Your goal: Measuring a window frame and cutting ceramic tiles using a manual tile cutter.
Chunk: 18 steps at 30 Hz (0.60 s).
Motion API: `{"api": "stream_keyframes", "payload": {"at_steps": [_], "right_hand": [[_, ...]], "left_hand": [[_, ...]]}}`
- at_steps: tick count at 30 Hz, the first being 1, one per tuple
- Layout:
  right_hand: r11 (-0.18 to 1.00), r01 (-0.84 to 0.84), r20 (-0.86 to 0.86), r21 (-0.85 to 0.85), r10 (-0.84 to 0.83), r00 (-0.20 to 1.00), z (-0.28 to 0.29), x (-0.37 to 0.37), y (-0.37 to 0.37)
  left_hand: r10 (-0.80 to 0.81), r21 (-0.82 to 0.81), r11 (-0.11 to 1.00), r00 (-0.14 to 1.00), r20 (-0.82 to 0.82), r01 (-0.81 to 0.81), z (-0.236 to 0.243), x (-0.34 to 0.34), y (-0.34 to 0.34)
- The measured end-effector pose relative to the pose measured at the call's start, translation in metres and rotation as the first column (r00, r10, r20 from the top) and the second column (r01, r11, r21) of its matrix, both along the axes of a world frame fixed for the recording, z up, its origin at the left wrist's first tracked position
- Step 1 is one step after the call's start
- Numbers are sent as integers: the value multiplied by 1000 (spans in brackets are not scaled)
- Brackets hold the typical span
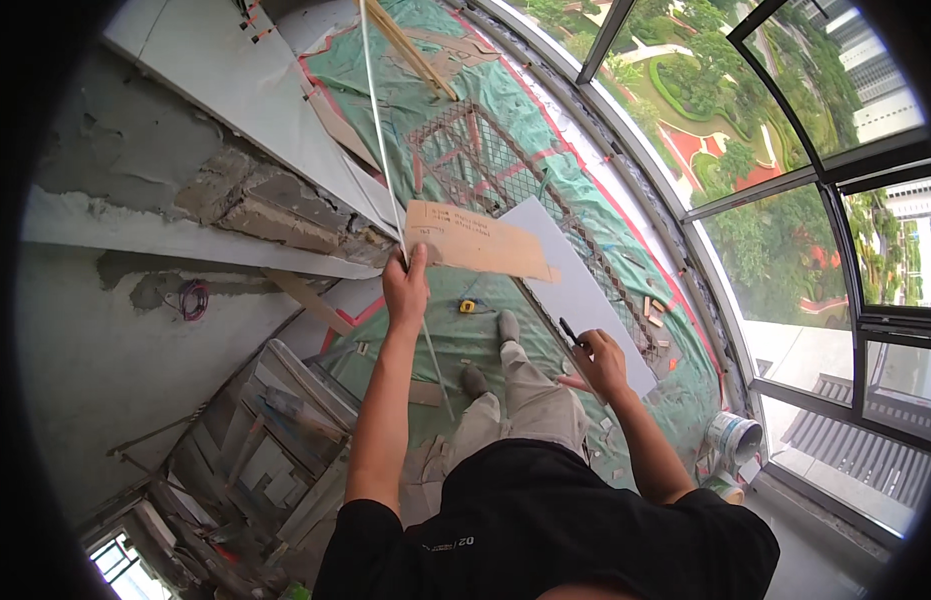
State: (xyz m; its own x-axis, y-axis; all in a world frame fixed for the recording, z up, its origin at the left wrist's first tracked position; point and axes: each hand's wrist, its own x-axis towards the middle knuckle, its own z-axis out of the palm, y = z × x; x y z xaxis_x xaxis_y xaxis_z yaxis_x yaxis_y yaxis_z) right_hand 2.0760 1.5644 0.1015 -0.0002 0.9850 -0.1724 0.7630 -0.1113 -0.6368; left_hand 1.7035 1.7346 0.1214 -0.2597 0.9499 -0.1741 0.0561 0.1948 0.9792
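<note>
My left hand (405,290) is closed around a long thin white strip (377,110), which slants from the top of the view down toward the floor. Its thumb also lies against the left end of a brown cardboard piece (485,242) with handwriting on it. Over on the right, my right hand (600,360) grips a dark pen (568,332) above the edge of a white panel (575,275). The cardboard's right end overlaps this panel in view; whether the two touch I cannot tell.
A yellow tape measure (469,306) lies on the green floor sheet (453,345) by my feet. Metal mesh (475,150) and wooden strips (410,45) lie beyond. Left are a broken wall edge (275,205) and stacked scrap boards (275,410); right, a bucket (733,438) and windows.
</note>
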Motion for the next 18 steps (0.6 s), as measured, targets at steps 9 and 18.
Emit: {"api": "stream_keyframes", "payload": {"at_steps": [9,18], "right_hand": [[950,91,-87,-298,-122,989,-116,59,50],[871,239,-192,-430,-346,918,-190,69,90]], "left_hand": [[164,-95,978,967,-196,-185,-170,5,210],[27,-396,855,792,-610,-334,-368,-3,279]]}}
